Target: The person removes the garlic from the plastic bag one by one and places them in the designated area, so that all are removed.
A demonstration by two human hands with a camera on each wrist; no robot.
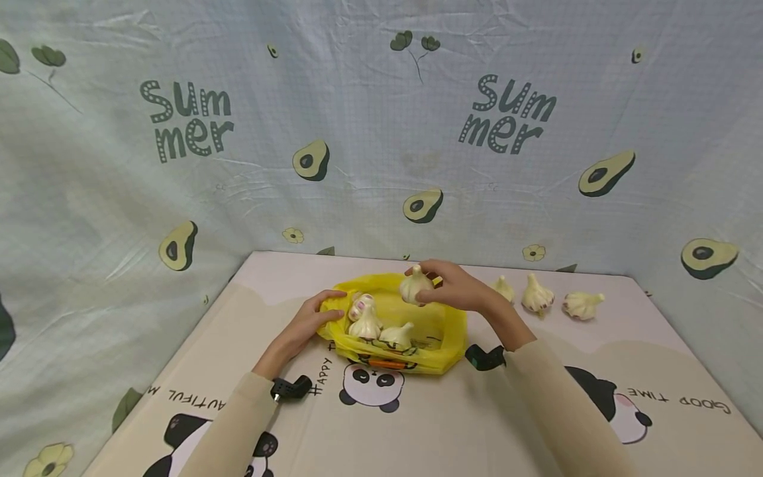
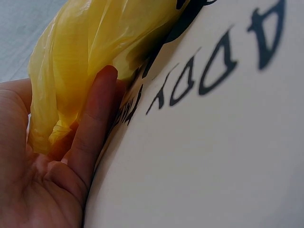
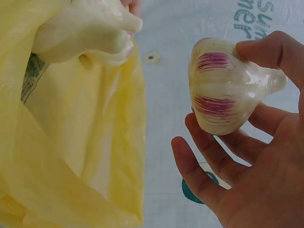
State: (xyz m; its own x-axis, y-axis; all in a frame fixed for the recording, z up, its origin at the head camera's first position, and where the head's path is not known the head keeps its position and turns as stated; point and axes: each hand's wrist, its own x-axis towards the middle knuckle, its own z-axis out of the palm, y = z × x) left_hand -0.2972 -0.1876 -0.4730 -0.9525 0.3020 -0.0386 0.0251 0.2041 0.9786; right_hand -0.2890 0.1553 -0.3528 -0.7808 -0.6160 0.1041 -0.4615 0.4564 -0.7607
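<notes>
On the left I see the left hand (image 1: 311,322) at the near-left rim of the yellow plastic bag (image 1: 444,331), fingers curled over the edge and pinching the film. From the left wrist view the bunched yellow plastic sits between palm and fingers (image 2: 97,111), down against the panda-print table mat (image 2: 218,156).

Inside the bag lie three garlic bulbs (image 1: 365,318), grouped towards its left side, touching one another; one shows purple streaks. The bag rests in the middle of the mat, its mouth open upwards.

Moving right, the right hand (image 1: 454,286) is over the far rim of the bag, gripping a single garlic bulb (image 1: 414,286) with thumb and fingers wrapped round it. In the right wrist view that bulb (image 3: 228,85) is white with purple stripes, held clear of the yellow plastic, stem tip pointing right.

Further right, on the far part of the mat, three loose garlic bulbs (image 1: 538,295) stand in a row, well apart from the bag. The nearest of them sits just behind the right wrist.

Behind everything hangs the avocado-print backdrop (image 1: 381,132).
</notes>
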